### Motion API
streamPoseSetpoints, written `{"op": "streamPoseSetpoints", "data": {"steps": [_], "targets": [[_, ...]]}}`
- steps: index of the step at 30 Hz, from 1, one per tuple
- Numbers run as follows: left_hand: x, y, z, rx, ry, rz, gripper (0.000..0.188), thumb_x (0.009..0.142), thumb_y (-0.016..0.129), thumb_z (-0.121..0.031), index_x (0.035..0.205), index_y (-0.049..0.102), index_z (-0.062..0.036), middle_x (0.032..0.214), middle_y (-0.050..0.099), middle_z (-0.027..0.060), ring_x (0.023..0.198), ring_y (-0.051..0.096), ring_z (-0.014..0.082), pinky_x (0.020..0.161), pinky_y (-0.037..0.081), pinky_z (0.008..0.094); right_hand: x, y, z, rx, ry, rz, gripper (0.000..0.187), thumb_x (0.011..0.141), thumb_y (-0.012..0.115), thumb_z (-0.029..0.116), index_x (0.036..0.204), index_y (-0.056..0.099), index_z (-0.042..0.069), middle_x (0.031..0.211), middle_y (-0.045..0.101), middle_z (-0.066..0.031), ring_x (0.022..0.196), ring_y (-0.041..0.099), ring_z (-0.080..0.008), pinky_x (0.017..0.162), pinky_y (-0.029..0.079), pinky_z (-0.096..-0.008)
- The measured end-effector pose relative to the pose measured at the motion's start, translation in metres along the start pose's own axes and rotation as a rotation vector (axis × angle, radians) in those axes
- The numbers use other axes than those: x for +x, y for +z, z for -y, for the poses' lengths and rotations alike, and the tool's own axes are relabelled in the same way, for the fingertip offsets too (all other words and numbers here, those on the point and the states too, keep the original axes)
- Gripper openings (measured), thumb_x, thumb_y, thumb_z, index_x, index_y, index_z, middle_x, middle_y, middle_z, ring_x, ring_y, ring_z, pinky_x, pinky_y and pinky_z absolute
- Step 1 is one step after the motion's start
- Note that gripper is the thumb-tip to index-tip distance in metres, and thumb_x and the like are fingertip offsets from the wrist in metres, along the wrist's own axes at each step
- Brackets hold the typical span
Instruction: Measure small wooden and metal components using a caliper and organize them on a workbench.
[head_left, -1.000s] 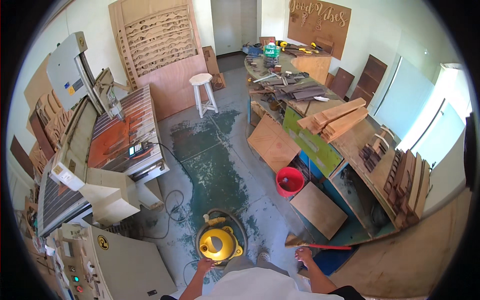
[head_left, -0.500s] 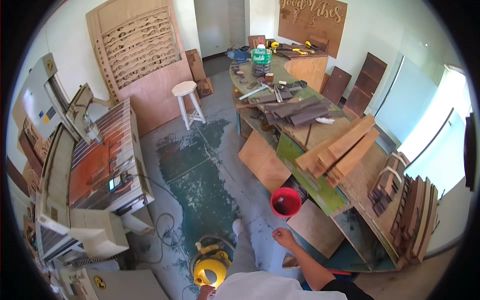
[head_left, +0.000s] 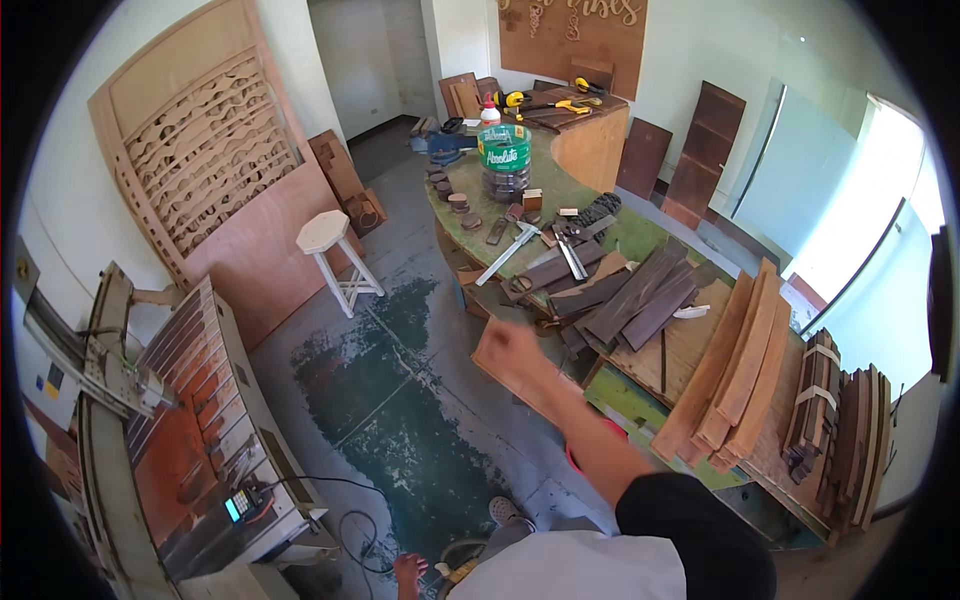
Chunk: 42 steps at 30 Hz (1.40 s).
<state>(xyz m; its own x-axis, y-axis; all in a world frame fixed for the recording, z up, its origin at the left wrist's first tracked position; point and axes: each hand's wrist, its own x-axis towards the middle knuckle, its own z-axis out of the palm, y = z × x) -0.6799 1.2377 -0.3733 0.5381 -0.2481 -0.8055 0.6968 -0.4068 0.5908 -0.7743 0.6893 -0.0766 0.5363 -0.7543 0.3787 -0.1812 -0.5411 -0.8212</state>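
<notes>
A: What was the right hand [head_left: 510, 342] doing at that moment?

B: It was lifted in front of the person, arm stretched forward, and blurred. It held nothing that I could make out, but I could not tell whether the fingers were spread or curled. It hung over the plywood panel [head_left: 520, 375] that leaned against the front of the workbench [head_left: 530, 205], just below the bench edge.

A: And the left hand [head_left: 408, 574]?

B: Low at the bottom of the view, by the top of a yellow shop vacuum [head_left: 455, 572], most of which was hidden behind the white shirt. It seemed to touch the vacuum or sit just beside it; how the fingers were set could not be made out.

A: What lay nearest the raised hand on the bench?

B: Dark wood strips [head_left: 640, 300] in a loose pile, a metal square [head_left: 510, 252] beside them, and further back a large clear plastic jar with a green label [head_left: 505, 160]. To the right, long reddish planks [head_left: 745, 365] lay stacked along the bench, with bundled dark slats [head_left: 820, 400] beyond. Part of a red bucket [head_left: 580, 455] showed behind the forearm.

A: And the rest of the room?

B: A white stool [head_left: 330, 245] stood on the stained concrete floor [head_left: 400, 400], carved wooden panels [head_left: 200, 150] leaned on the left wall, and a large machine with a slatted bed [head_left: 190, 420] filled the left side.
</notes>
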Motion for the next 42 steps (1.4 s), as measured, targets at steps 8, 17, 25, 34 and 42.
{"op": "streamPoseSetpoints", "data": {"steps": [8, 17, 25, 34, 42], "targets": [[0.007, 0.0, -0.028, -0.004, -0.128, -0.056, 0.015, 0.081, 0.052, -0.004, 0.095, 0.057, -0.004, 0.064, 0.055, 0.0071, 0.05, 0.056, 0.0189, 0.043, 0.042, 0.0265, 0.208, -0.152, -0.071, -0.538, 0.191, -0.422, 0.021, 0.069, 0.063, 0.018, 0.08, 0.07, 0.002, 0.077, 0.066, -0.0201, 0.076, 0.066, -0.0348, 0.071, 0.052, -0.042], [0.0, 0.061, -0.039, 0.045, -0.207, -0.08, 0.015, 0.081, 0.052, -0.004, 0.095, 0.057, -0.0034, 0.064, 0.056, 0.0076, 0.05, 0.056, 0.0192, 0.044, 0.043, 0.0271, 0.239, -0.219, -0.141, -0.627, 0.844, -0.315, 0.038, 0.071, 0.066, 0.016, 0.105, 0.064, -0.001, 0.115, 0.061, -0.0216, 0.105, 0.061, -0.0354, 0.088, 0.05, -0.0427], [-0.003, 0.098, -0.081, 0.094, -0.18, -0.088, 0.016, 0.08, 0.053, -0.004, 0.096, 0.057, -0.0028, 0.064, 0.057, 0.0081, 0.051, 0.057, 0.0196, 0.045, 0.044, 0.0276, 0.268, -0.234, -0.193, -0.475, 1.003, -0.359, 0.043, 0.071, 0.075, 0.025, 0.105, 0.065, 0.0, 0.113, 0.063, -0.0185, 0.103, 0.063, -0.0308, 0.086, 0.052, -0.0395], [0.0, 0.111, -0.104, 0.145, -0.142, -0.069, 0.017, 0.08, 0.053, -0.004, 0.097, 0.057, -0.0023, 0.065, 0.057, 0.0086, 0.051, 0.057, 0.0199, 0.046, 0.044, 0.0281, 0.297, -0.34, -0.265, -0.113, 0.686, -0.94, 0.028, 0.071, 0.076, 0.023, 0.082, 0.066, -0.001, 0.067, 0.062, -0.0096, 0.055, 0.059, -0.0192, 0.046, 0.046, -0.0365], [0.033, 0.103, -0.131, 0.276, 0.072, 0.06, 0.018, 0.08, 0.053, -0.004, 0.097, 0.057, -0.0017, 0.065, 0.058, 0.0091, 0.052, 0.058, 0.0203, 0.047, 0.045, 0.0286, 0.271, -0.448, -0.011, -0.107, 0.034, -0.944, 0.034, 0.079, 0.069, 0.035, 0.088, 0.065, 0.002, 0.073, 0.061, -0.0059, 0.066, 0.054, -0.0143, 0.059, 0.046, -0.0321]]}}
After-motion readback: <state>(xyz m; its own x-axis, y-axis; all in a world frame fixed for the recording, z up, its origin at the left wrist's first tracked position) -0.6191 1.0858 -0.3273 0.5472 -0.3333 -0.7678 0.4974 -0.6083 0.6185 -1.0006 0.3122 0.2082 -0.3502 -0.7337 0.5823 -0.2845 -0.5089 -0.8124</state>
